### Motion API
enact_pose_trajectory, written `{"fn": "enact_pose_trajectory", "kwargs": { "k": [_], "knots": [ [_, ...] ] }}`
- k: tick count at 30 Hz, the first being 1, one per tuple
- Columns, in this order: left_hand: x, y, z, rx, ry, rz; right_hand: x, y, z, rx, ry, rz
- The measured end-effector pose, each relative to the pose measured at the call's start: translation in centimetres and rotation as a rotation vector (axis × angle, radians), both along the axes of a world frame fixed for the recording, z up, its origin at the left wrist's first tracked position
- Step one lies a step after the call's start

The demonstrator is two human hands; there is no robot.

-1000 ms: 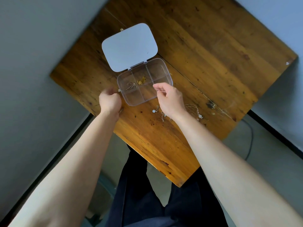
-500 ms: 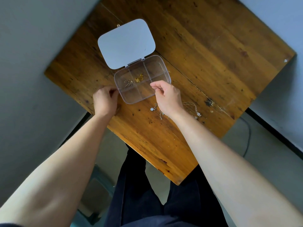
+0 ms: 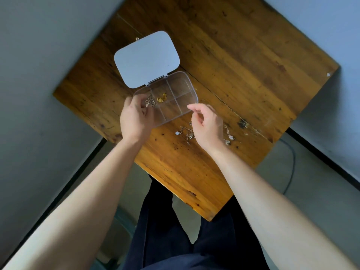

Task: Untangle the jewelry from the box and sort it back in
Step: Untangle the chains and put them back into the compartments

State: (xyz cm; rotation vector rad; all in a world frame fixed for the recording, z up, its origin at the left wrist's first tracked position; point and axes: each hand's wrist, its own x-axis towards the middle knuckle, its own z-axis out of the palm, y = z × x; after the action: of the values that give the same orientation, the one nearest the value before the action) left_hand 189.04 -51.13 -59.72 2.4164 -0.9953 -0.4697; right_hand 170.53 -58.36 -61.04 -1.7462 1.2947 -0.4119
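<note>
A clear divided jewelry box (image 3: 180, 85) lies on the wooden table (image 3: 243, 55) with its grey lid (image 3: 146, 59) folded back. Its back-left compartment holds a silver chain tangle (image 3: 151, 102), and a gold piece (image 3: 162, 98) lies in the compartment beside it. My left hand (image 3: 134, 119) covers the box's left end, fingertips pinched on the silver tangle. My right hand (image 3: 208, 125) hovers just off the box's near right corner, fingers curled and apart, with nothing visible in them. Loose thin chains (image 3: 186, 134) lie on the table under and beside that hand.
More chain with a small pendant (image 3: 229, 137) lies right of my right hand. A dark stain (image 3: 242, 123) marks the wood near the table's right edge. The table's near corner (image 3: 208, 219) points at my legs, and a cable (image 3: 291, 168) runs on the floor.
My left hand moved from the table beside the box onto the box's left compartment and the silver tangle. My right hand opened its pinch and drew back slightly from the box's edge.
</note>
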Motion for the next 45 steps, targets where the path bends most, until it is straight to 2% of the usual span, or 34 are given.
{"fn": "enact_pose_trajectory", "kwargs": {
  "k": [2,4,7,9,11,13,17,23,29,33,36,40,45],
  "knots": [
    [-2.5,1.2,0.2,-0.069,-0.006,-0.057,-2.6,0.7,-0.4,-0.016,0.074,-0.033],
    [-5.3,2.7,-0.4,-0.07,0.005,-0.131,-5.2,1.7,-1.4,0.003,0.226,-0.065],
    [-8.9,4.1,-2.6,0.129,0.074,-0.201,-8.5,3.2,-2.9,-0.013,0.462,-0.145],
    [-10.4,4.3,-4.0,0.286,0.106,-0.216,-10.0,4.0,-3.8,-0.016,0.554,-0.195],
    [-11.5,3.9,-4.8,0.341,0.089,-0.218,-11.0,4.6,-4.6,-0.006,0.6,-0.204],
    [-12.1,3.3,-5.2,0.328,0.067,-0.202,-11.5,4.9,-5.1,-0.045,0.598,-0.187],
    [-11.9,2.6,-5.4,0.252,0.043,-0.195,-11.7,4.6,-5.4,-0.161,0.469,-0.217],
    [-11.4,2.7,-5.2,0.191,0.061,-0.21,-12.0,3.4,-5.4,0.009,0.392,-0.247],
    [-11.1,2.7,-4.9,0.22,0.197,-0.072,-11.8,2.8,-4.6,0.041,0.337,-0.275],
    [-10.7,3.2,-3.6,0.096,0.322,0.125,-11.1,2.5,-3.9,-0.017,0.308,-0.331],
    [-10.3,3.5,-1.6,-0.072,0.435,0.252,-11.1,2.4,-4.2,0.027,0.441,-0.286],
    [-10.0,3.1,0.6,-0.34,0.754,0.507,-11.3,2.6,-4.8,0.086,0.486,-0.212],
    [-9.6,2.0,1.8,-0.48,1.028,0.68,-11.0,2.2,-4.0,0.136,0.414,-0.242]
  ]
}}
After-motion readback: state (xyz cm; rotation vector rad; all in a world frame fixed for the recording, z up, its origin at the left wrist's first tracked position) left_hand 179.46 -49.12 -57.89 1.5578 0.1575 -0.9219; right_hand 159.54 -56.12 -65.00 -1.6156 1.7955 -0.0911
